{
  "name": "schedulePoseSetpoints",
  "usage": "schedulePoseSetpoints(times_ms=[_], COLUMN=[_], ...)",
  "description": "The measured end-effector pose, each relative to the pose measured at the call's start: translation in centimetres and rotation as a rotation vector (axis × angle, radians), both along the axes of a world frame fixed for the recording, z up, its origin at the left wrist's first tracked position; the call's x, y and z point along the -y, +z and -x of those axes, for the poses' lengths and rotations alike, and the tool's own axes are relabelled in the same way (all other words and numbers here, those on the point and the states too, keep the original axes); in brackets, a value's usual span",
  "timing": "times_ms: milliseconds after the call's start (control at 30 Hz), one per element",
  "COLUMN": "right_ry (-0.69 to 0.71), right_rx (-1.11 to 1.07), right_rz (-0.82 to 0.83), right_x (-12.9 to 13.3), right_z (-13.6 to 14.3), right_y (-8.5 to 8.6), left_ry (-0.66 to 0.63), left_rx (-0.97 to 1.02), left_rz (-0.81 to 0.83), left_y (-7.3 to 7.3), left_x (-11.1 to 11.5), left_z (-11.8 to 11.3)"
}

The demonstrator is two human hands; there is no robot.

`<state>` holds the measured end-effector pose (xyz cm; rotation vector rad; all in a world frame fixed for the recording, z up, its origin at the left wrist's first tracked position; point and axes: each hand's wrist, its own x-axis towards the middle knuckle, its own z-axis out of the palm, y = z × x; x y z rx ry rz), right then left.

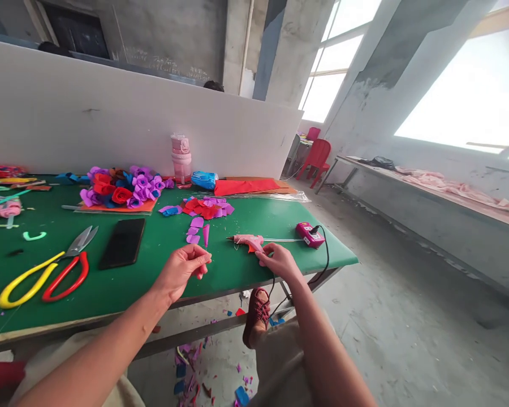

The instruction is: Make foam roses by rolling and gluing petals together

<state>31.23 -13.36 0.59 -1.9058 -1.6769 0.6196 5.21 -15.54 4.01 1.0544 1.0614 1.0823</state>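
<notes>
My left hand [183,272] is closed in a pinch just above the table's front edge. Whatever its fingertips hold, if anything, is too small to make out. My right hand [280,261] has its fingers around the handle end of a pink hot glue gun [248,241], whose nozzle points left. A clear glue stick [284,240] runs out from the gun's back. Beyond my left hand, several purple paper petals [194,230] and a rolled purple piece [206,235] lie on the green tabletop [161,288]. Behind these is a pile of red and purple petals [207,208].
Scissors [63,265] and a black phone [123,243] lie left. Finished paper flowers [125,187], a pink bottle [181,161] and red paper [246,186] stand or lie along the white partition [131,113]. A power socket [309,234] with a cord sits right.
</notes>
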Motion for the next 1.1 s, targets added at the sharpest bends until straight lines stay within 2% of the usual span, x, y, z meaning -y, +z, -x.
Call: schedulePoseSetpoints(times_ms=[133,233,333,467,533,600,667,833,967,1100], right_ry=[0.066,0.121,0.107,0.095,0.159,0.23,0.241,0.297,0.296,0.306], right_rx=[0.104,0.006,-0.415,-1.018,-1.173,-1.24,-1.244,-1.159,-0.941,-0.734], right_rz=[0.096,0.104,0.079,0.192,0.287,0.36,0.375,0.232,0.082,-0.059], right_x=[-1.3,-1.5,-0.6,1.0,1.6,2.1,2.6,4.2,4.9,4.3], right_z=[0.8,1.1,1.9,4.1,5.5,6.8,7.9,9.8,11.4,12.3], right_y=[0.6,1.1,1.5,1.7,1.6,1.6,1.8,3.4,4.3,3.9], left_ry=[0.045,0.085,0.114,0.131,0.143,0.161,0.19,0.259,0.282,0.287], left_rx=[0.052,0.077,0.111,0.159,0.173,0.188,0.197,0.17,0.15,0.135], left_rz=[0.023,0.02,0.015,0.044,0.053,0.056,0.062,0.097,0.111,0.13], left_y=[-0.6,-0.7,-0.3,-0.1,-0.3,-0.5,-0.8,-1.2,-1.4,-1.2], left_x=[-0.3,-0.4,-0.2,0.1,0.1,0.0,-0.2,-0.5,-0.4,-0.2], left_z=[1.1,2.2,3.0,3.6,3.9,4.1,4.5,5.1,5.0,4.9])
